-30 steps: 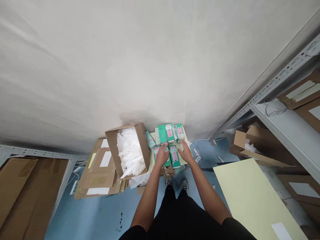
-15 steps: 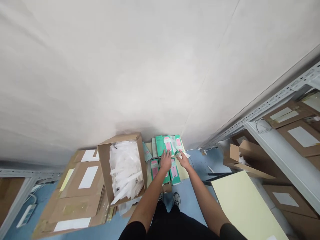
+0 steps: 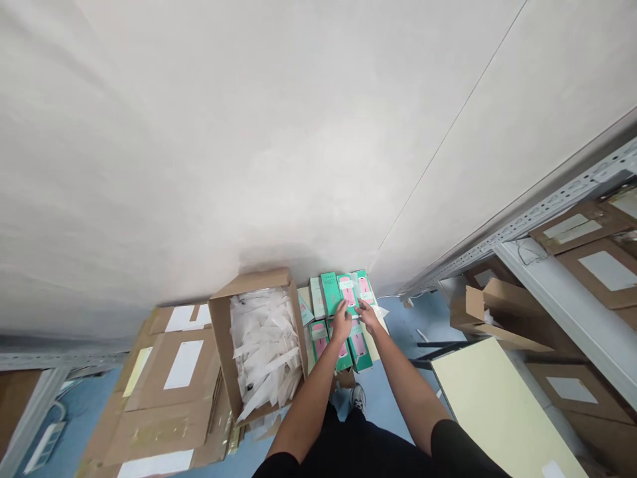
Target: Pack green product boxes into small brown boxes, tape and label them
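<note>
Several green boxes with pink fronts lie in two rows on a cream-coloured board beside the wall. My left hand [image 3: 342, 321] and my right hand [image 3: 368, 317] are close together at the near end of one green-and-pink box [image 3: 347, 287] in the back row. Their curled fingers appear to grip it from either side. To its right is another green-and-pink box [image 3: 365, 285], and to its left a plain green box [image 3: 329, 292]. In the front row, a green-and-pink box [image 3: 359, 345] lies below my wrists; my left forearm partly covers others.
An open carton [image 3: 222, 338] full of white translucent plastic sleeves [image 3: 263, 342] stands at left. Beyond it are stacked flat cartons [image 3: 169, 411]. At right are a cream tabletop [image 3: 497, 405] and a metal shelf [image 3: 552, 292] with brown cartons. A power strip [image 3: 47, 445] lies on the blue floor.
My hands have drawn nearer each other, the right moving toward the left, around the middle box. The two back-row pink-fronted boxes now sit closer together. The view has shifted slightly.
</note>
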Motion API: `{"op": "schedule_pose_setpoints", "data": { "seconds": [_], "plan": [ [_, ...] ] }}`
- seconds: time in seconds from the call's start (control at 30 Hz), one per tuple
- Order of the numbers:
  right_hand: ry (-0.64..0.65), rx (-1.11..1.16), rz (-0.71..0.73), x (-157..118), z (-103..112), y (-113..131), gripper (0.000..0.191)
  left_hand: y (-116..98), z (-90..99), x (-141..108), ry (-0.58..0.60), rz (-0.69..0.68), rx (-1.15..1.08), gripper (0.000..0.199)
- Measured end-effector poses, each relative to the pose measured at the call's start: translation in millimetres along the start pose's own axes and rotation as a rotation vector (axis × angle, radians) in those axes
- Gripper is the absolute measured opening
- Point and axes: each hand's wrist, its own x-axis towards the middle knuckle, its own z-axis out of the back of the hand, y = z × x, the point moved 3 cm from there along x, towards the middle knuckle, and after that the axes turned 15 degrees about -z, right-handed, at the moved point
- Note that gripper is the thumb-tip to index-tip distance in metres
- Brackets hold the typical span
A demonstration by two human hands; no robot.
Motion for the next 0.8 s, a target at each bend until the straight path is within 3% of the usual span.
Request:
{"op": "schedule_pose_setpoints", "data": {
  "seconds": [0.1,0.23,0.4,0.63,0.8],
  "plan": [
    [-0.009,0.047,-0.093,-0.9,3.3,-9.1,0.066,-0.6,-1.4,-6.6,-0.047,0.015,0.043,0.056],
    [0.008,0.072,-0.096,-5.7,8.4,-16.3,0.065,-3.2,-1.7,-8.1,-0.105,0.071,0.059,0.053],
    [0.011,0.091,-0.116,-16.7,16.9,-22.7,0.06,-2.7,-2.8,-4.9,-0.041,0.159,-0.03,0.052],
    [0.01,0.201,0.011,-44.7,25.6,-18.1,0.05,-16.5,-4.6,-11.4,-0.007,0.017,-0.066,0.069],
    [0.008,0.274,0.105,-67.8,51.4,-8.0,0.064,-48.8,-16.7,-17.3,0.101,-0.072,-0.209,0.068]
  ]
}}
